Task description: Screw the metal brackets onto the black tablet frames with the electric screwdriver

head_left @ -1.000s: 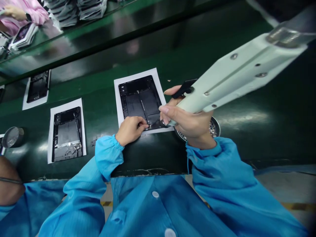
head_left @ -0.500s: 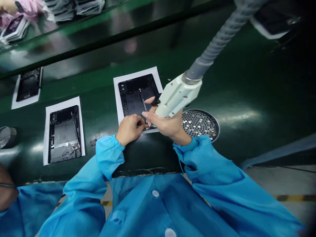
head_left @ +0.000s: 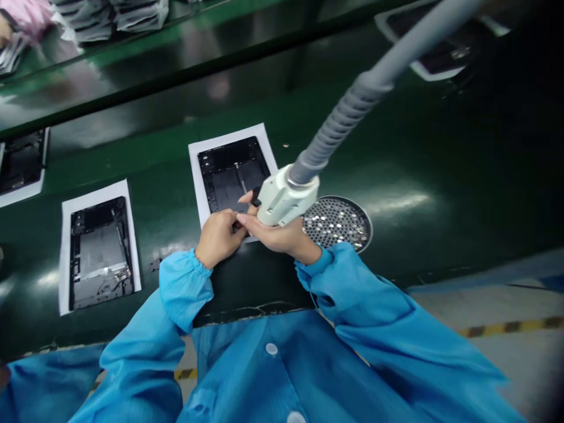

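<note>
My right hand is closed around a pale hand tool with a black part at its side and a grey ribbed hose rising from its back end. The tool's working tip is hidden by my fingers. Beside it, my left hand has its fingers pinched together at the lower edge of an opened black tablet housing. What those fingers hold, if anything, cannot be seen. The housing lies on a white sheet, and both hands cover its near end.
A round metal dish of perforated look stands right of my hands. Another tablet housing lies on paper to the left, with a small dark part nearby. Further housings rest at far left and upper right. Bundles sit across the bench.
The tool has tipped more upright in my right hand, and its hose has swung with it. The whole view has shifted, so the bench items appear further left.
</note>
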`<state>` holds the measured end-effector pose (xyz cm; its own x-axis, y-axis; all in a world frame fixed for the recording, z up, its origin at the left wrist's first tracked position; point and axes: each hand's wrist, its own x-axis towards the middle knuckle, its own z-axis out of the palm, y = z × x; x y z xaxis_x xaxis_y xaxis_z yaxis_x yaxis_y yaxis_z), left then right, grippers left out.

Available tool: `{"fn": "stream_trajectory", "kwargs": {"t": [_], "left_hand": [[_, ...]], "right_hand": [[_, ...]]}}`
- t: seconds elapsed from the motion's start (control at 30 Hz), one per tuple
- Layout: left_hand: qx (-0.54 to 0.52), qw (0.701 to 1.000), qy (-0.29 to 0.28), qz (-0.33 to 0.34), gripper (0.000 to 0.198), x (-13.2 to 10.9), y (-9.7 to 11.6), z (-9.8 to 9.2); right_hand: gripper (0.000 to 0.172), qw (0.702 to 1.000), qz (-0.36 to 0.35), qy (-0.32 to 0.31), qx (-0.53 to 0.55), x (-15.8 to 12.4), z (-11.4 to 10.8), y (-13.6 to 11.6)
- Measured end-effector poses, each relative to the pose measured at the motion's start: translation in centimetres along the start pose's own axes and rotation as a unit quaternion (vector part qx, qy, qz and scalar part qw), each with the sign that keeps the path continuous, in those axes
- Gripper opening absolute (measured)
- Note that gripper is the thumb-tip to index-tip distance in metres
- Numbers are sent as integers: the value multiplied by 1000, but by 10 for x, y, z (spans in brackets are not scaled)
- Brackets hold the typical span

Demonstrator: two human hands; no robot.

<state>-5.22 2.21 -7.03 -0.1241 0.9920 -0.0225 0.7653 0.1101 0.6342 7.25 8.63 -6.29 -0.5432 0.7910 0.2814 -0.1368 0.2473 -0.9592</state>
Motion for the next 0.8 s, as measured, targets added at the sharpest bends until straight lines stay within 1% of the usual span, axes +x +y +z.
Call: {"fn": "stream_trajectory", "kwargs": {"t": [0.07,0.13,0.2,0.27,0.33,0.4,0.47,0.57,0.8], "left_hand": [[14,1000,1,4,8,0,-1,-2],[13,1000,-7,27,9,-2,-2,-5],[12,998,-19,66,11,-5,-5,-9],[40,993,-9,112,17,-8,-9,-10],[91,984,15,150,26,-11,-12,-10],[139,977,24,159,35,-12,-16,-7],[163,975,18,147,39,-11,-18,-3],[170,976,8,139,42,-10,-20,0],[171,976,-2,137,44,-11,-19,-3]], "right_hand": [[20,1000,-2,9,12,3,-3,-5],[22,999,-9,24,21,7,-14,-14],[23,998,-20,54,28,10,-33,-22],[25,994,-42,95,36,13,-55,-26],[28,988,-59,136,41,15,-74,-23],[30,984,-66,161,39,16,-86,-16],[30,983,-66,167,35,15,-90,-8],[29,985,-63,158,34,12,-87,-2],[29,989,-34,142,-14,11,-82,-4]]}}
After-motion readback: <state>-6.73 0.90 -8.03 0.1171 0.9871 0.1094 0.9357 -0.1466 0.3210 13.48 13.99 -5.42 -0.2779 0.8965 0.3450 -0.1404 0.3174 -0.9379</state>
